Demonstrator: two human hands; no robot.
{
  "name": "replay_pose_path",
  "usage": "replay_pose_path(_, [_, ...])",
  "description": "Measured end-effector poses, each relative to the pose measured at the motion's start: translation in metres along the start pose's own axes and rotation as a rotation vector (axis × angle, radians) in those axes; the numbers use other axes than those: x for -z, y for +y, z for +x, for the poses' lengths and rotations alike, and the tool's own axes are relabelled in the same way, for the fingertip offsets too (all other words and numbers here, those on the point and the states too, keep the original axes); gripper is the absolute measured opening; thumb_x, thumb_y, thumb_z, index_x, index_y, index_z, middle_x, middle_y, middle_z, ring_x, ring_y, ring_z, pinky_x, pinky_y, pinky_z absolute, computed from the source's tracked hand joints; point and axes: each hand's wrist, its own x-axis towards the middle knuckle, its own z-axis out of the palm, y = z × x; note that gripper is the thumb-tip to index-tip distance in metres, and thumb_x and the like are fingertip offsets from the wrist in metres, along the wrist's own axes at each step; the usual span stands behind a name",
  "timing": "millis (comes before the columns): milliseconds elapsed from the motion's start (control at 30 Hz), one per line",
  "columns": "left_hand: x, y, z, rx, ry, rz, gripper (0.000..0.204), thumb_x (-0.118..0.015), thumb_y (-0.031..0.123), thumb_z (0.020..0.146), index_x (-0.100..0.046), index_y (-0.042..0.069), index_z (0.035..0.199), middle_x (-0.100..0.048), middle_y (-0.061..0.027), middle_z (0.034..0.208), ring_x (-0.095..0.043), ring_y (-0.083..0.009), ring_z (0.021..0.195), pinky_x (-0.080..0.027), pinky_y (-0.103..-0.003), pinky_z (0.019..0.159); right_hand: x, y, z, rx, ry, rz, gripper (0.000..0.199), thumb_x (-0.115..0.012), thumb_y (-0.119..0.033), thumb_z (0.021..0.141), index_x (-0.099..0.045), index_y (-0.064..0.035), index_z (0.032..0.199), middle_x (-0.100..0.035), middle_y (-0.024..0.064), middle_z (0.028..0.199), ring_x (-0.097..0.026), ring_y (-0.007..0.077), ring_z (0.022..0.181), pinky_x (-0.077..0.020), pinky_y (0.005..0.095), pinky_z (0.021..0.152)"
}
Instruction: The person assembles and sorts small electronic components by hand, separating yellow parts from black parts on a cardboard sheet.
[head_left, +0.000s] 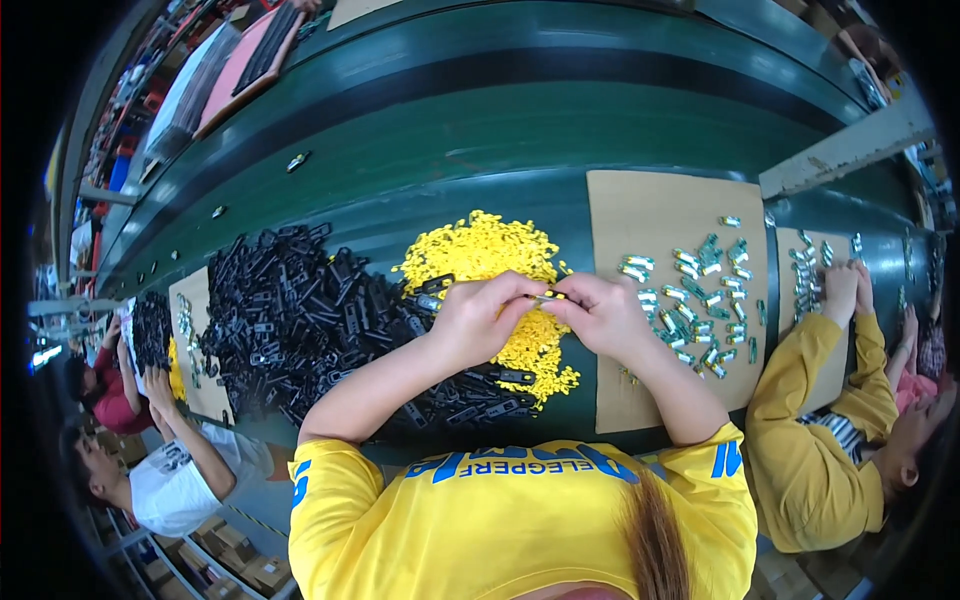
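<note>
Two-handed pinch: left hand [484,316] and right hand [604,314] grip a small part [546,297] near yellow pieces [482,246].
Apparently assembling; next likely calls for careful alignment.

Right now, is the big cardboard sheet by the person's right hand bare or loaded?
Loaded: many small shiny parts lie scattered on the cardboard sheet, with bare board along its upper edge.

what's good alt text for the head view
A person's left hand and right hand hold a small part over a yellow pile; black parts lie heaped to the left, green-and-silver parts on cardboard to the right.
</note>
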Motion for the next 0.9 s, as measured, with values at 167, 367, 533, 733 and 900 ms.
replay_pose_path(167, [0.011, -0.018, 0.024, 0.085, -0.008, -0.027, 0.021, -0.070, -0.003, 0.081, -0.070, 0.002, 0.101, -0.074, -0.0052, 0.090, -0.069, -0.0137, 0.073, -0.053, -0.024, 0.063, -0.007, -0.004, 0.021, 0.055, 0.153, -0.079, 0.031, -0.074, -0.007, 0.082, -0.068, -0.0024, 0.112, -0.072, 0.0056, 0.080, -0.061, 0.0161, 0.055, -0.0489, 0.0279, 0.051])
replay_pose_path(367, [0.062, -0.060, 0.047, 0.385, 0.173, -0.489, 0.023, -0.069, -0.005, 0.084, -0.065, 0.002, 0.105, -0.072, -0.0064, 0.090, -0.068, -0.0124, 0.078, -0.053, -0.023, 0.069, 0.000, -0.013, 0.030, -0.048, 0.234, 0.133, 0.034, -0.071, -0.006, 0.085, -0.066, -0.0014, 0.118, -0.073, 0.0070, 0.092, -0.065, 0.0147, 0.065, -0.0534, 0.0252, 0.061])
replay_pose_path(533, [0.066, -0.025, 0.021, 0.458, 0.051, -0.589, 0.024, -0.069, -0.006, 0.084, -0.065, 0.000, 0.106, -0.072, -0.0072, 0.096, -0.070, -0.0138, 0.083, -0.054, -0.022, 0.077, -0.001, -0.029, 0.026, -0.064, 0.090, 0.391, 0.039, -0.065, -0.002, 0.088, -0.060, 0.0008, 0.127, -0.071, 0.0113, 0.104, -0.065, 0.0121, 0.079, -0.0535, 0.0213, 0.071])
replay_pose_path(733, [0.050, 0.001, 0.009, 0.251, 0.038, -0.363, 0.026, -0.071, -0.006, 0.083, -0.065, -0.002, 0.108, -0.072, -0.0100, 0.099, -0.070, -0.0149, 0.084, -0.055, -0.023, 0.078, -0.009, -0.039, 0.029, -0.180, 0.019, 0.671, 0.035, -0.062, -0.001, 0.090, -0.061, 0.0022, 0.125, -0.071, 0.0137, 0.100, -0.066, 0.0128, 0.078, -0.0547, 0.0213, 0.070])
replay_pose_path(900, [0.041, 0.006, 0.002, -0.002, 0.171, -0.001, 0.024, -0.072, -0.003, 0.080, -0.068, -0.001, 0.103, -0.072, -0.0073, 0.094, -0.069, -0.0162, 0.079, -0.055, -0.025, 0.073, -0.012, -0.036, 0.036, -0.400, -0.017, 0.832, 0.036, -0.060, 0.001, 0.091, -0.060, 0.0026, 0.126, -0.071, 0.0143, 0.101, -0.066, 0.0136, 0.079, -0.0551, 0.0219, 0.071])
